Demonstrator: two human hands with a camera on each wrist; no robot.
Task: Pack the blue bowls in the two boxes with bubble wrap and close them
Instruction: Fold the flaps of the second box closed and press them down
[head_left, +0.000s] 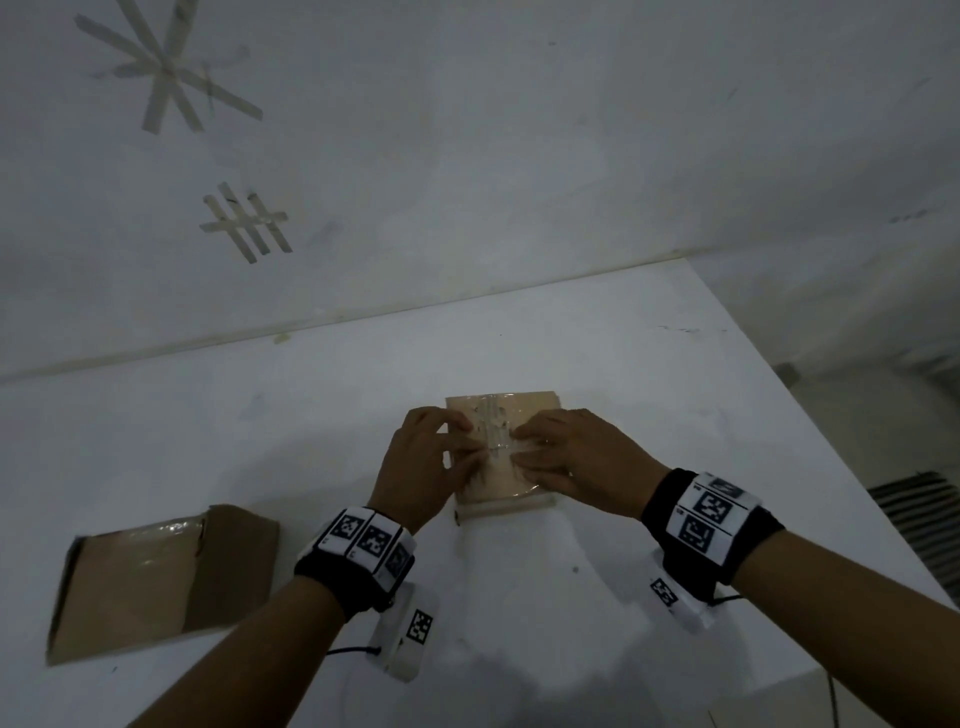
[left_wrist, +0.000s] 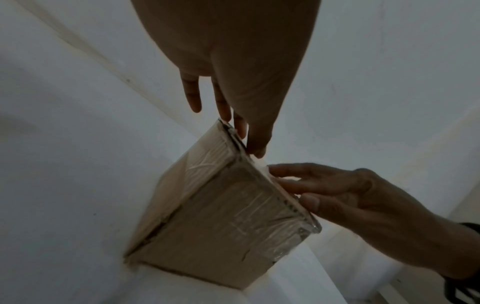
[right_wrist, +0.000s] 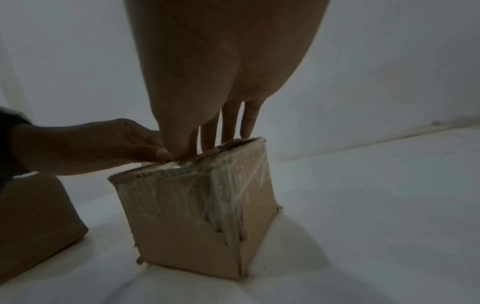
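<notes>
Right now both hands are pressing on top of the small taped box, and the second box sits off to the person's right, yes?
Not quite: the head view shows the second box to the person's left. The left hand and right hand do press on the small taped box.

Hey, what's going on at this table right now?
A person is working on a small cardboard box on the white table. The left hand and right hand both press on its top flaps, where clear tape runs along the seam. A second cardboard box sits untouched to the left.
</notes>
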